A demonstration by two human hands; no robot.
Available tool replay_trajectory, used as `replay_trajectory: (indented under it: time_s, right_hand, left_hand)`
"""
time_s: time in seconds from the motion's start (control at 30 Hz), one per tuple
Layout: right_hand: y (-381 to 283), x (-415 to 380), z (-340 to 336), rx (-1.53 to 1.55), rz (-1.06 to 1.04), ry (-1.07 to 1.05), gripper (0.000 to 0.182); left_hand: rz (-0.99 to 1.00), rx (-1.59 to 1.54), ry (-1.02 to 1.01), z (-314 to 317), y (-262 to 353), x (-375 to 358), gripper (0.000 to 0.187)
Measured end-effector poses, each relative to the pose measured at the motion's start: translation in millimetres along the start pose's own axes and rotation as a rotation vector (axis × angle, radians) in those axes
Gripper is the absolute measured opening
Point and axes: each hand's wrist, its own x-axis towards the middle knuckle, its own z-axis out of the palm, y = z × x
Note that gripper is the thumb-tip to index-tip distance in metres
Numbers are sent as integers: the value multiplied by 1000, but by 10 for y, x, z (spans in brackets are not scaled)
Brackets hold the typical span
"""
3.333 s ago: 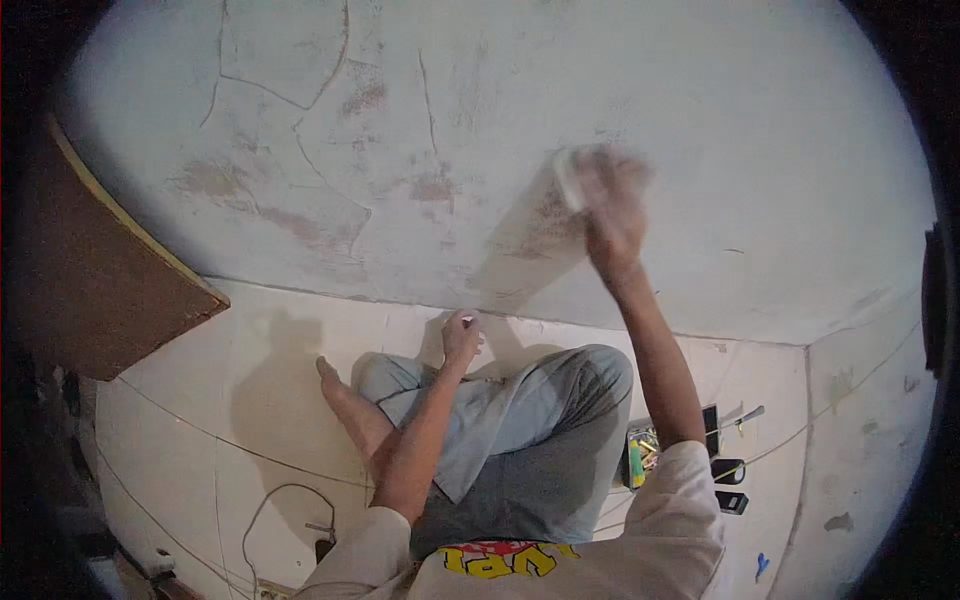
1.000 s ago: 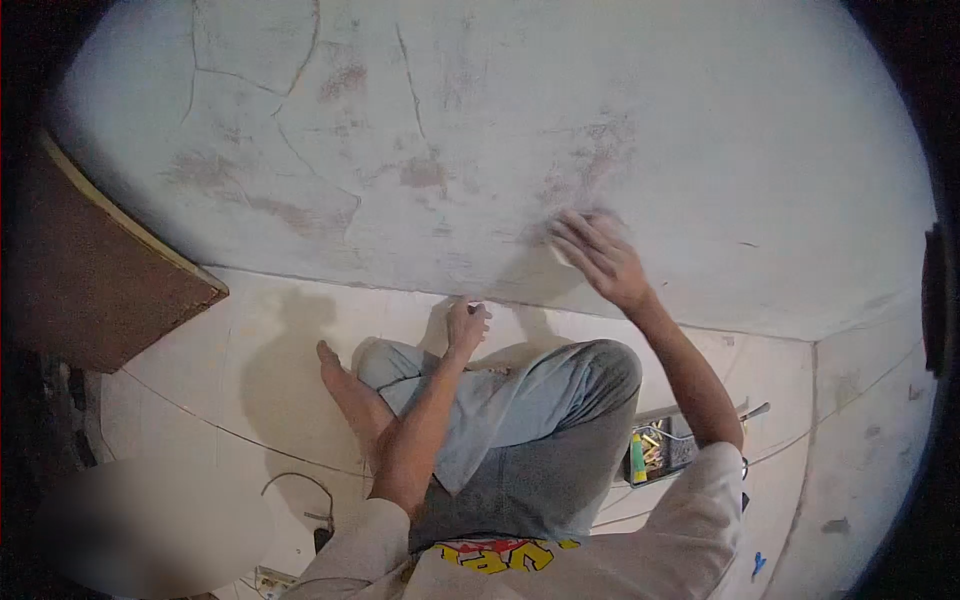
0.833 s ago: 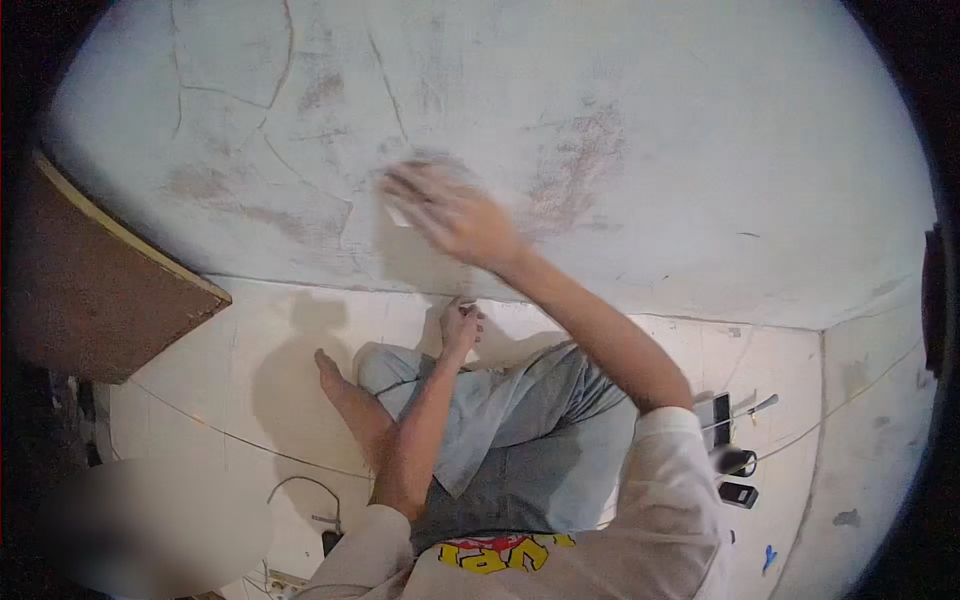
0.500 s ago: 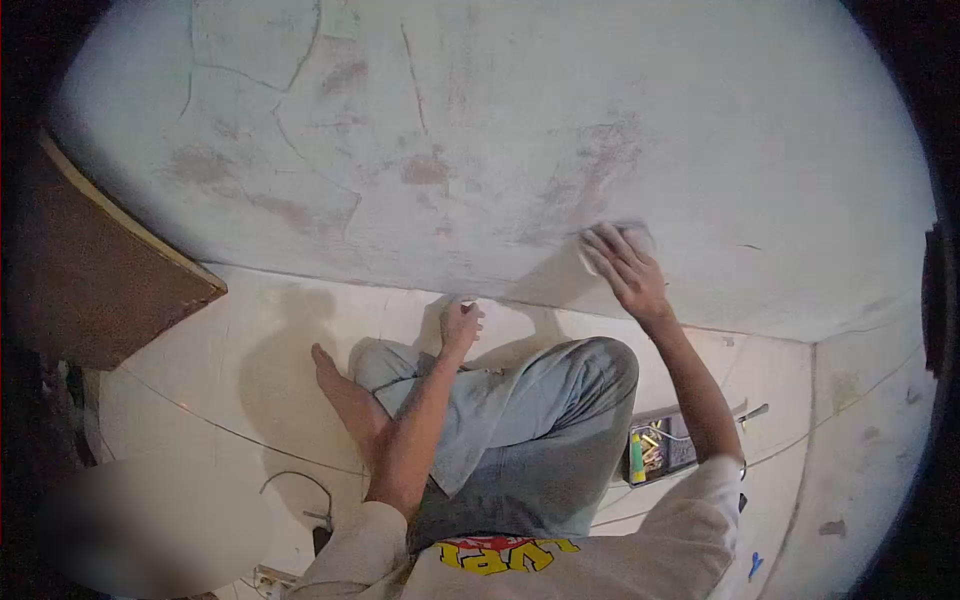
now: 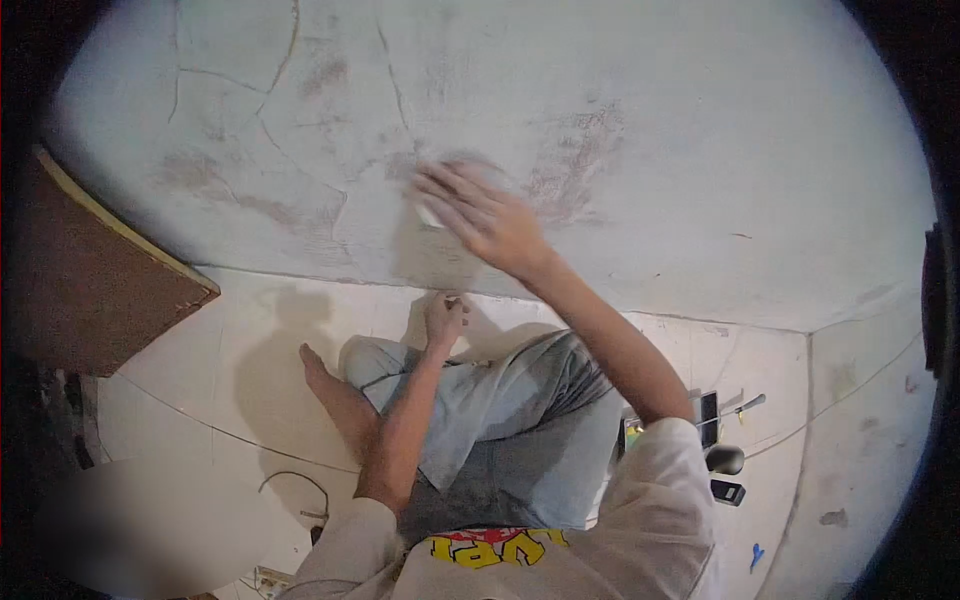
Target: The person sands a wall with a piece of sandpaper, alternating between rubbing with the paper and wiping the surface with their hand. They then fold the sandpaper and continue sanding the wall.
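The wall [image 5: 720, 180] was the largest surface, pale, marked by cracks [image 5: 391, 75] and reddish-brown patches [image 5: 190, 172]. The light-coloured floor [image 5: 200, 365] met its foot. A brown panel [image 5: 100, 280] with a yellowish edge stood at the left. The person, in a pale shirt [image 5: 640, 520] and grey-blue trousers [image 5: 530, 470], sat with legs folded, facing the wall. The right hand [image 5: 485, 222], slightly blurred, was raised to the wall between two patches, its fingers laid close together over a pale pad. The left hand [image 5: 446, 318] was near the wall's foot, fingers curled; whether it pinched anything could not be told. A dark rounded object [image 5: 725, 460] lay on the floor at the right, just above a black box [image 5: 728, 492]. The pale pad [image 5: 429, 215] was at the wall, mostly covered by the right hand. A small blue item [image 5: 757, 557] lay farther down the floor.
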Motion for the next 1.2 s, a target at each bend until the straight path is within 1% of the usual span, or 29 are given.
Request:
replay_trajectory:
  time_s: [0.03, 0.07, 0.1, 0.13, 0.17, 0.2, 0.27, 0.37, 0.43, 0.5, 0.53, 0.6, 0.67, 0.77, 0.83, 0.87, 0.93, 0.97, 1.0, 1.03, 1.1, 1.13, 1.2]
  right_hand:
    - [98, -294, -103, 15, 32, -68, 49]
    - [211, -598, -239, 31, 63, -134, 49]
    - [305, -855, -438, -77, 14, -169, 43]
    - [412, -1167, -533, -127, 10, -204, 42]
    - [484, -1391, -576, -174, 8, -240, 42]
    - [487, -1435, -639, -166, 4, -244, 42]
    - [502, -1486, -717, -258, -7, -295, 41]
    - [388, -916, -473, -76, -22, -158, 48]
    - [205, -368, -115, 12, -9, -71, 42]
    - [-37, 181, 71, 79, -10, 62, 46]
    - [-67, 271, 156, 81, -11, 63, 46]
    - [-115, 350, 239, -6, -46, 130, 55]
    - [-9, 25, 78, -19, -40, -14, 54]
    - [283, -841, -300, 1, 29, -191, 49]
    - [416, -1321, -495, -170, 3, -227, 45]
    - [459, -1395, -566, -165, -3, -232, 45]
    - [454, -1401, -689, -225, 14, -317, 44]
    - [448, -1357, -637, -216, 29, -297, 43]
    - [445, -1246, -536, -165, -5, -228, 44]
    - [447, -1107, -407, -113, -40, -159, 44]
    - [261, -518, -160, -65, -55, -80, 46]
    - [141, -162, -50, -34, -53, -21, 47]
    - [-105, 376, 224, 13, -32, 101, 48]
  left_hand:
    - [0, -9, 2, 5, 7, -23, 19]
    - [-47, 19, -29, 3, 31, -40, 23]
    - [-95, 45, -58, 4, 59, -50, 26]
    - [-97, 32, -49, 19, 86, -64, 26]
    - [-57, 1, -33, 44, 100, -93, 23]
    - [-19, -22, -19, 64, 75, -117, 21]
    - [-24, -29, -28, 117, 73, -128, 21]
    - [-1, -12, -39, 131, -2, -6, 21]
    - [-2, 5, -41, 167, -69, -30, 21]
    - [-21, 12, 20, 138, -20, -60, 20]
    - [-21, 11, 22, 113, 6, -64, 20]
    - [5, 15, 2, 52, 24, -98, 20]
    - [-13, 43, 22, 10, 55, -92, 20]
    - [-16, 34, 28, 27, -26, -35, 21]
    - [-7, -8, 29, 38, -53, -1, 22]
    - [5, -8, 25, 80, -44, -11, 21]
    - [11, -3, 13, 126, 29, -62, 21]
    - [-27, 29, -43, 127, 79, -72, 22]
    - [-63, 60, -95, 114, 125, -64, 24]
    - [-59, 62, -95, 104, 122, -29, 24]
    - [-7, 115, -68, 122, 28, 14, 23]
    - [-15, 120, -70, 121, -22, 17, 23]
    - [-100, 49, -79, 91, -75, 43, 22]
